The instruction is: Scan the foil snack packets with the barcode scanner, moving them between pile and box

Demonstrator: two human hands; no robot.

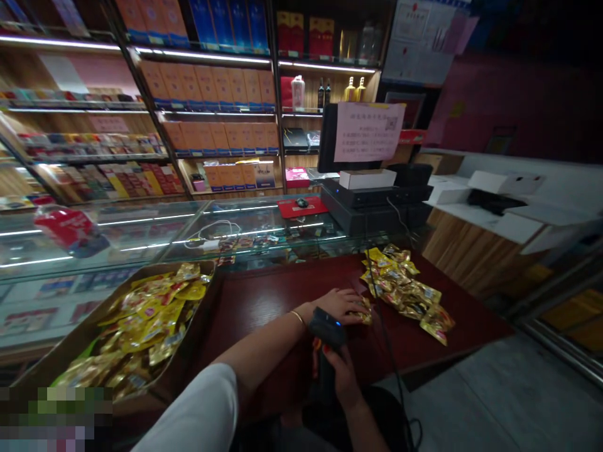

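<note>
My left hand (336,304) reaches across the dark red tabletop (273,289), fingers curled over a small gold snack packet (362,315) that is partly hidden beneath them. In my right hand (346,376) is a black barcode scanner (326,333), its head showing a small blue light. The scanner is upright, just in front of my left wrist. To the right of my left hand lies a loose pile of yellow and gold packets (400,282). On the left, a cardboard box (198,314) holds many similar shiny packets (151,314).
A black cable (384,326) runs down over the table beside the pile. Behind are a glass display counter (188,220), a monitor (328,138) with a paper notice, a mouse (302,203) on a red pad and shelves of boxes. A red-labelled bag (66,226) stands at left.
</note>
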